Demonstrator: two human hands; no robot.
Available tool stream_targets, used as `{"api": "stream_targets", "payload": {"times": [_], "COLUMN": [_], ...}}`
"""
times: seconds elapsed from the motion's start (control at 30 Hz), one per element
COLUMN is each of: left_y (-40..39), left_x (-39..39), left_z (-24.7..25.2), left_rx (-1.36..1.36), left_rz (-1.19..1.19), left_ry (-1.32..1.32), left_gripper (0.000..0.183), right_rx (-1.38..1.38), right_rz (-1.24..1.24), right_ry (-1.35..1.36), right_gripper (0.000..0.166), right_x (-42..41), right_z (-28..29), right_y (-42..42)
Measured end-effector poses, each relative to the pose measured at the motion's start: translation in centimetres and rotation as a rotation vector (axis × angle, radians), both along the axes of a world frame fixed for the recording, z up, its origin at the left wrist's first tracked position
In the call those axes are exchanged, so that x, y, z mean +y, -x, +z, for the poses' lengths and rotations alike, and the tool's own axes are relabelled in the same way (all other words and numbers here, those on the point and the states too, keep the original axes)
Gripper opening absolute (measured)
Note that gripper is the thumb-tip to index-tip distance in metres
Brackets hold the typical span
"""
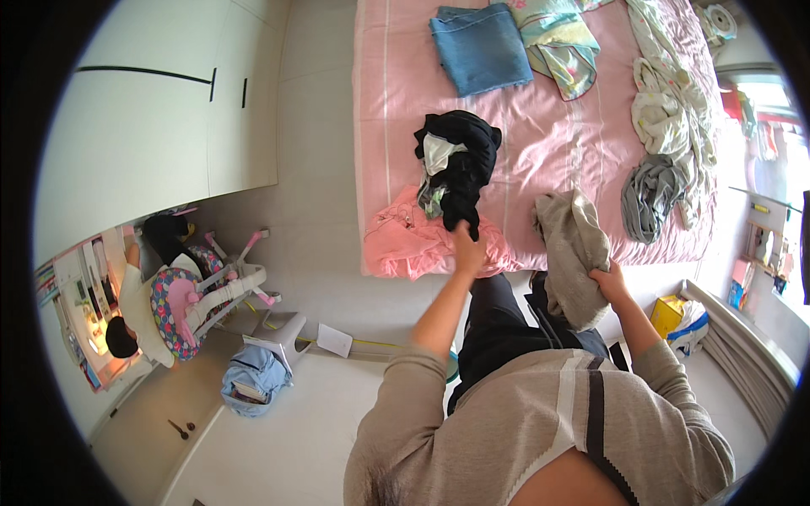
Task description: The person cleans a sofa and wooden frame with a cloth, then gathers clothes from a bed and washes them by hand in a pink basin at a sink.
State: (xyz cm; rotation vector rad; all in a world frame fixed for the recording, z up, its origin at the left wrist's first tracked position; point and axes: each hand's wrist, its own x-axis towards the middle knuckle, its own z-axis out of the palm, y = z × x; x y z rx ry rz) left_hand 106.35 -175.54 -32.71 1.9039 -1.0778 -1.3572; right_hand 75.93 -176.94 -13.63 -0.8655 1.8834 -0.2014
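Observation:
On the pink bed [544, 152] lies a bundle of black clothing [471, 145] with a white piece in it. My left hand [469, 250] grips the lower end of this bundle, above a crumpled coral-pink garment [405, 237] at the bed's edge. A grey-beige cloth [573, 259] hangs partly over the same edge, its right side held in my right hand [612, 283]. Farther back are a folded blue denim-like cloth [484, 50] and a pastel patterned cloth [563, 50]. A dark grey garment [652, 196] lies crumpled to the right.
A pale floral cloth [664, 114] runs along the bed's right side. Someone in white [136, 303] sits on a patterned chair [174, 310] at a desk on the left. A light-blue backpack [256, 379] and grey stool [285, 335] stand on the floor; a yellow package [667, 316] sits at right.

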Motion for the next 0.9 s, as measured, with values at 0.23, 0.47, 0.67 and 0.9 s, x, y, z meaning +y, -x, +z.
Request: {"api": "stream_targets", "payload": {"times": [0.23,0.47,0.67,0.9], "left_y": [-3.4,-4.1,-3.1,10.5], "left_x": [-7.6,-6.9,-5.8,1.4], "left_z": [-0.2,-2.8,8.0,23.6], "left_rx": [-0.315,-0.421,0.355,1.131], "left_rz": [-0.031,0.008,0.009,-0.242], "left_ry": [-0.093,0.127,-0.095,-0.163], "left_gripper": [0.086,0.023,0.01,0.043], "right_rx": [-0.055,-0.103,-0.013,-0.943], "right_rz": [-0.036,-0.052,-0.108,-0.517], "right_ry": [0.014,0.038,0.321,-0.257], "right_gripper": [0.044,0.044,0.036,0.06], "right_x": [2.8,4.6,3.4,2.6], "right_z": [-1.2,-0.7,1.2,0.3], "right_y": [-2.0,-2.2,-3.3,0.1]}}
